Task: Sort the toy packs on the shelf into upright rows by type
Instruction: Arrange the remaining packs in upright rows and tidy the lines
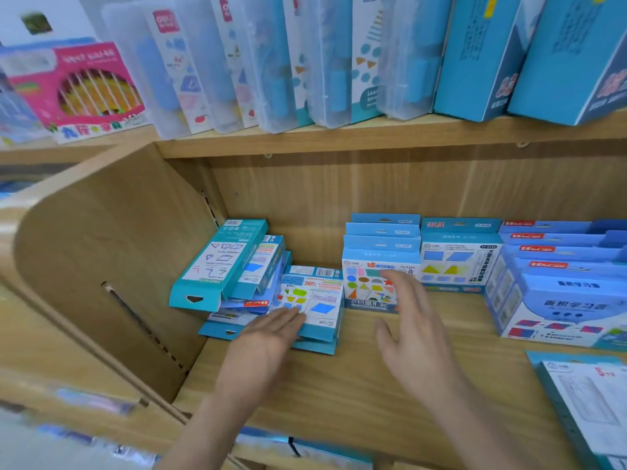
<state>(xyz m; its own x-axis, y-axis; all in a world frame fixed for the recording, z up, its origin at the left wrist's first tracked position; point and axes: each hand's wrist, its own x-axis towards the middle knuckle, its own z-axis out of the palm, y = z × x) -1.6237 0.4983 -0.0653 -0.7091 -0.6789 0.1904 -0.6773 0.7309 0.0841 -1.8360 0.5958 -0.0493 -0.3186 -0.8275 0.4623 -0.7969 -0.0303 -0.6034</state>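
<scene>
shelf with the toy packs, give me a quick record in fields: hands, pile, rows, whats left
left hand: open, fingers resting on flat pack
right hand: open, holds nothing, in front of shapes row
loose pile: left end of shelf, packs lying flat and askew
shapes row: upright
rows further right: upright
left to do: loose pile not yet stood up

Blue toy packs [237, 276] lie jumbled at the left of the shelf [339, 385]; 3 upright rows [459, 256] stand at right.
</scene>
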